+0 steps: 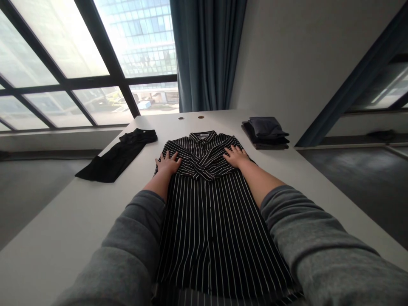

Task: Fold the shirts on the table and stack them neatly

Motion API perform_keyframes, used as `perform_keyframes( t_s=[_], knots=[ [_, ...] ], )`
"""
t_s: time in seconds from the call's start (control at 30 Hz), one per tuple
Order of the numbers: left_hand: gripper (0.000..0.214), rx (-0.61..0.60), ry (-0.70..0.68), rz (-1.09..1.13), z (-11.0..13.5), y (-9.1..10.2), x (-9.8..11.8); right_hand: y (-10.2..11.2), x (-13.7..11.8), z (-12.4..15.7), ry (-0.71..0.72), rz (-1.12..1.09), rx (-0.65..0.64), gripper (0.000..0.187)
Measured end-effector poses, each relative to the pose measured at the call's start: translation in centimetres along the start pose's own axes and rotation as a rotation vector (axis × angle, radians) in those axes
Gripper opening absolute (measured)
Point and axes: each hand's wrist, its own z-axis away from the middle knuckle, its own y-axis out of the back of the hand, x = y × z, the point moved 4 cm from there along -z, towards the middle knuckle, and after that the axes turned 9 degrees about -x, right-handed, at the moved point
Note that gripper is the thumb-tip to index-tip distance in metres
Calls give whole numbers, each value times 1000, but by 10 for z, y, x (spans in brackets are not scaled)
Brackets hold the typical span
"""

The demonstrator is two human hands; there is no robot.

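Note:
A black shirt with thin white stripes (207,221) lies front side up along the table, its collar at the far end. Both of its sleeves are folded inward and cross over the chest. My left hand (168,163) rests flat with spread fingers on the folded sleeve at the shirt's left side. On the opposite side, my right hand (236,156) lies palm down on the other sleeve, fingers also apart. Neither hand grips the cloth. The hem is near the bottom of the view, partly dim and cut off.
The shirt lies on a white table (86,221). To the left is a black garment (117,157) laid near the table edge. A stack of folded dark clothes (266,132) sits at the far right. Two round holes mark the far end, before a blue curtain (207,55) and windows.

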Motion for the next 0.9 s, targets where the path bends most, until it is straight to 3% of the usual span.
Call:
perform_keyframes(
  t_s=[0.13,0.27,0.4,0.47,0.53,0.63,0.67,0.77,0.83,0.9],
  knots=[
    [72,94,3,-2,15,9,9,-1,0,-1,2,-3,6,77],
    [68,179,47,4,59,22,9,-2,-2,-1,1,1,0,77],
    [63,215,103,-89,148,29,-30,-2,2,0,3,1,-20,76],
    [57,105,159,-160,203,22,-59,2,0,2,-4,-15,-12,73],
    [51,-21,172,-190,255,12,-80,17,-15,8,-22,-49,120,68],
    [43,-79,204,-163,313,2,-91,47,-77,23,34,-145,399,63],
    [40,-91,223,-159,325,0,-91,52,-109,27,107,-179,379,59],
    [31,-131,269,-153,344,-4,-89,47,-218,40,350,-178,82,45],
    [26,-159,269,-138,349,-5,-89,40,-280,47,426,-154,27,38],
    [20,-178,258,-108,353,-5,-90,31,-325,48,455,-129,4,41]
  ],
)
